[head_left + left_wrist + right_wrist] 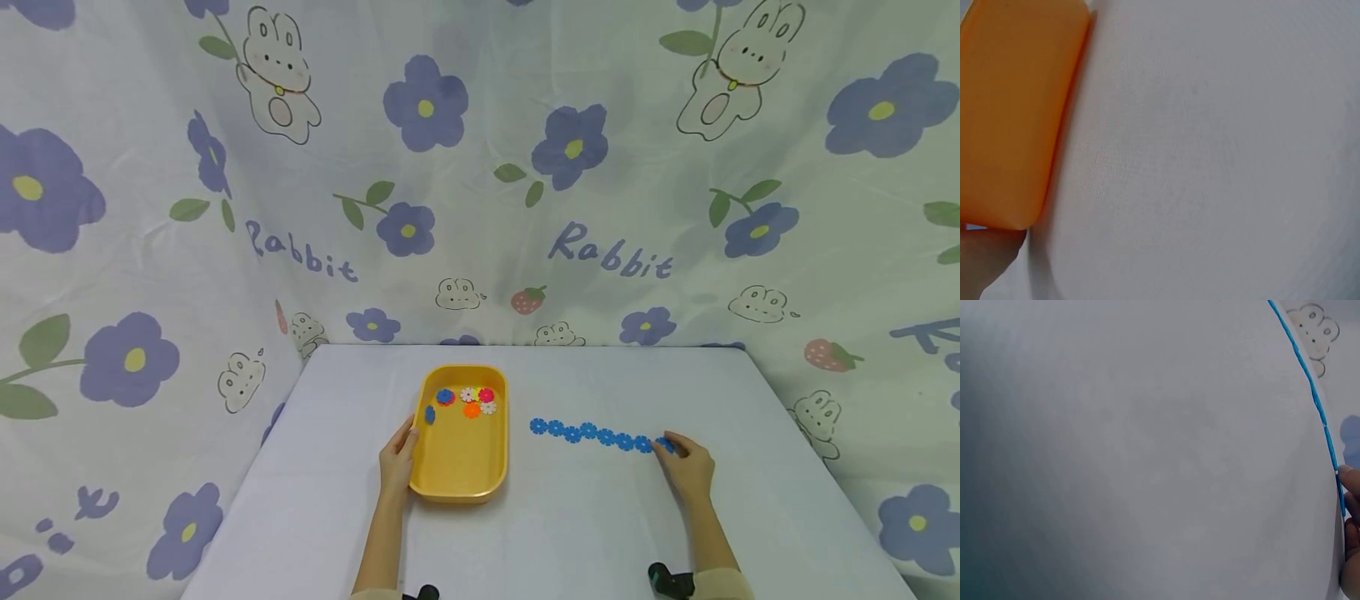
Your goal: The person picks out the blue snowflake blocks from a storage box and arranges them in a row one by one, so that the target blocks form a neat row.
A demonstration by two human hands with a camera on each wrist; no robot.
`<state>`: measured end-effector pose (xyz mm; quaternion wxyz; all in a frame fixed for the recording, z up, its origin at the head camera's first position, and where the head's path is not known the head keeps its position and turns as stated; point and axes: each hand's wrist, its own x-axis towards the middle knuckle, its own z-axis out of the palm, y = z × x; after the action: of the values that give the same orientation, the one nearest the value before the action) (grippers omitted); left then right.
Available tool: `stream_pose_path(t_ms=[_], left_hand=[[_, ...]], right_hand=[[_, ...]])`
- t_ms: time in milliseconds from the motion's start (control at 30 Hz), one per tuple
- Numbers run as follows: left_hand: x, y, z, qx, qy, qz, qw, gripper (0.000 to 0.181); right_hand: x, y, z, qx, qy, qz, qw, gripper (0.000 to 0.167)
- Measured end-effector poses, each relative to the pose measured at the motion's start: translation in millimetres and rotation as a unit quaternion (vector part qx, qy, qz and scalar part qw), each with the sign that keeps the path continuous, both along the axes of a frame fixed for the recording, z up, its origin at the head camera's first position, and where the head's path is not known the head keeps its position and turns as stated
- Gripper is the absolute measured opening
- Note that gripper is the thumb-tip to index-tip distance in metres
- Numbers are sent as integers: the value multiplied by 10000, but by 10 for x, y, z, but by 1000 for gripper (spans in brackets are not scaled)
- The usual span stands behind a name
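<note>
A row of blue notched snowflake discs [588, 431], joined edge to edge, lies on the white table right of the yellow tray [460, 487]. At the row's right end, my right hand [692, 472] pinches the last blue disc [665, 445] between thumb and fingers. The right wrist view shows the blue row [1315, 394] nearly edge-on, with the fingertips [1349, 478] at its near end. My left hand [397, 462] grips the tray's left side, thumb at the rim. In the left wrist view only part of that hand [988, 259] shows, below the tray's outer wall [1016, 112].
Inside the tray's far half lie several loose discs: blue [430, 414], orange [472, 410], white [488, 407] and pink [486, 395], with some overlapping. A patterned rabbit-and-flower curtain [480, 192] hangs behind and beside the white table [570, 533].
</note>
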<state>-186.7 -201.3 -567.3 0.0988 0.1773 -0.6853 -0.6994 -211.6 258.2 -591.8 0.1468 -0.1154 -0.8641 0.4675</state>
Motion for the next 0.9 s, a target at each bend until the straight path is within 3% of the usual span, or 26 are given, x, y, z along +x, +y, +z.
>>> stream_pose_path(t_ms=[267, 533, 900], left_hand=[[-2, -4, -7, -12, 24, -25, 10000, 43], [10, -3, 17, -23, -46, -26, 10000, 45], [-3, -10, 0, -2, -55, -3, 10000, 45]], right_hand=[[2, 22, -29, 8, -13, -5, 10000, 37], [96, 37, 81, -160, -130, -148, 9997, 34], [119, 69, 121, -392, 80, 95, 9992, 28]])
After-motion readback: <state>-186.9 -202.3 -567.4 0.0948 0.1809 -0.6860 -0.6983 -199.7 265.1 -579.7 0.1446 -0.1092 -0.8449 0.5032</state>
